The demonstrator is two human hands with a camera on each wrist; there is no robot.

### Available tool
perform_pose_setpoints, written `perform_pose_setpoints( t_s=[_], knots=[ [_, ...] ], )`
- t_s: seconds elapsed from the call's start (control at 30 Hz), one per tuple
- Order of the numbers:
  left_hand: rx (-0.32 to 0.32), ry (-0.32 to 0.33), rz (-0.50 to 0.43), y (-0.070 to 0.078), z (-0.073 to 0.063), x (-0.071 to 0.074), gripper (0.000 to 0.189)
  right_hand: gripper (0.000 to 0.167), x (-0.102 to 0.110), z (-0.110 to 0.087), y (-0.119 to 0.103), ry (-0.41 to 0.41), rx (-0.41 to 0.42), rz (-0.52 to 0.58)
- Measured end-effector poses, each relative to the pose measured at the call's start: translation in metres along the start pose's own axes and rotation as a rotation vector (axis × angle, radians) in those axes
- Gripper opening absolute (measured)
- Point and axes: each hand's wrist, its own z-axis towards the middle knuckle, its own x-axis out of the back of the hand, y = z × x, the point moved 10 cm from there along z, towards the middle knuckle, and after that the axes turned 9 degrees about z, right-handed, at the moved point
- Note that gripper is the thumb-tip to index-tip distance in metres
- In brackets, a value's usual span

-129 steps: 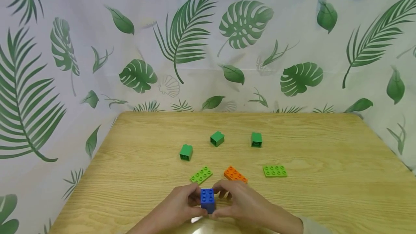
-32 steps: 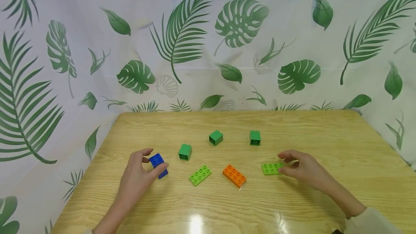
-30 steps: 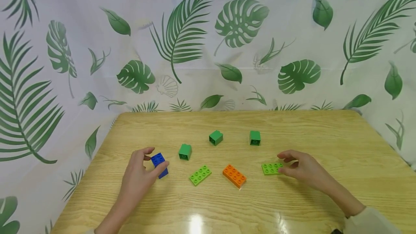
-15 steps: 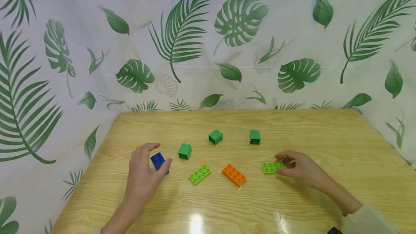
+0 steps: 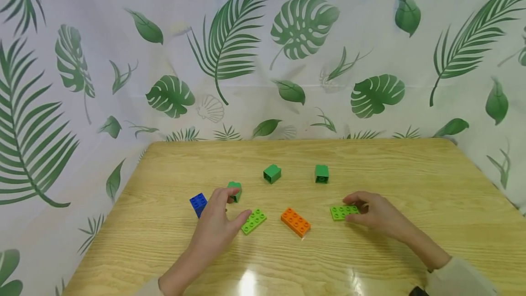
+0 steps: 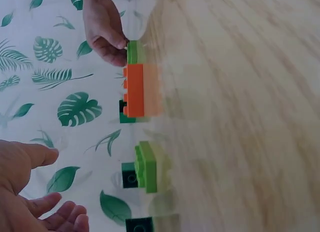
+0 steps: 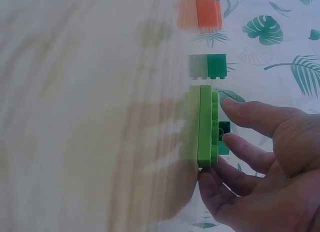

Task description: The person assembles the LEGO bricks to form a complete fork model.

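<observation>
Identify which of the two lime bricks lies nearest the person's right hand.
The lime brick right of the orange brick, with the right hand at its end. The other lime brick lies left of the orange one, near the left hand.

Lime bricks (image 5: 340, 214), leaf-patterned white backdrop (image 5: 263, 63)

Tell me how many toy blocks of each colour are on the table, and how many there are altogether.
Dark green blocks: 3
Lime green blocks: 2
Orange block: 1
Blue block: 1
Total: 7
</observation>
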Motion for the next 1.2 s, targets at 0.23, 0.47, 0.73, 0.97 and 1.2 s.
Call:
perform_pose_setpoints(
  t_s=[0.23,0.47,0.73,0.97,1.2],
  knots=[
    [0.059,-0.141,0.031,-0.008,0.007,-0.035,0.054,0.043,-0.003,0.003,-0.001,-0.010,-0.021,-0.046],
    [0.065,-0.209,0.057,-0.010,0.013,-0.054,0.060,0.045,-0.008,0.005,-0.001,-0.036,0.007,-0.082],
    [0.100,-0.248,0.038,-0.011,0.016,-0.063,0.056,0.048,-0.011,0.006,-0.001,-0.052,0.016,-0.122],
    [0.108,-0.258,0.049,-0.013,0.017,-0.065,0.054,0.047,-0.011,0.007,-0.002,-0.039,0.034,-0.159],
    [0.071,-0.273,0.087,-0.012,0.018,-0.070,0.047,0.043,-0.012,0.006,-0.002,-0.033,0.029,-0.168]
  ],
)
